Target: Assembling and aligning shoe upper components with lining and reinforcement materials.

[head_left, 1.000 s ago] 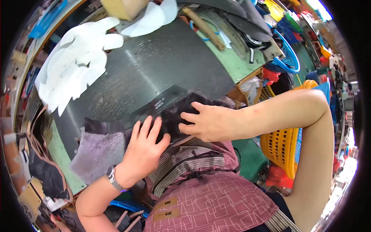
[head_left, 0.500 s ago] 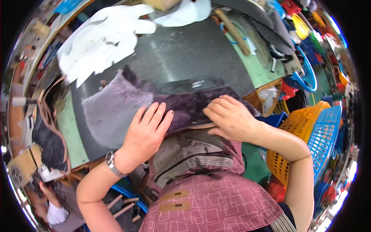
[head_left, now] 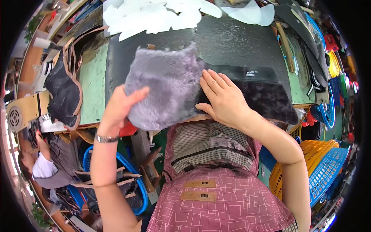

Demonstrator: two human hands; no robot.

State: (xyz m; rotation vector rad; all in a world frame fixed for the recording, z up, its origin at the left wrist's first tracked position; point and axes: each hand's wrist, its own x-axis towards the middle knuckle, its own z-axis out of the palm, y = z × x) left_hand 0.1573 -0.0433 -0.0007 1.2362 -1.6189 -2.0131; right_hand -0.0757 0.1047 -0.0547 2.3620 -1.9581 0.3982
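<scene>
A fluffy grey-purple fur piece (head_left: 164, 83) lies over the left part of the black work surface. My left hand (head_left: 123, 106) grips its left edge, thumb on top and fingers out of sight beneath. To its right stretches a dark fur strip (head_left: 251, 94) with a smooth dark band along its far side. My right hand (head_left: 222, 94) rests flat, fingers extended, where the light and dark fur meet; nothing is held in it.
White cut sheets (head_left: 154, 17) lie at the far edge of the black board (head_left: 235, 46). A wooden stick (head_left: 285, 46) and dark material are at the far right. Yellow (head_left: 305, 154) and blue baskets (head_left: 328, 174) stand at right. Another person (head_left: 58, 166) is at lower left.
My left hand has moved from lying on the fur to gripping the light piece's left edge. My right hand has shifted onto the join. The whole view has swung leftward.
</scene>
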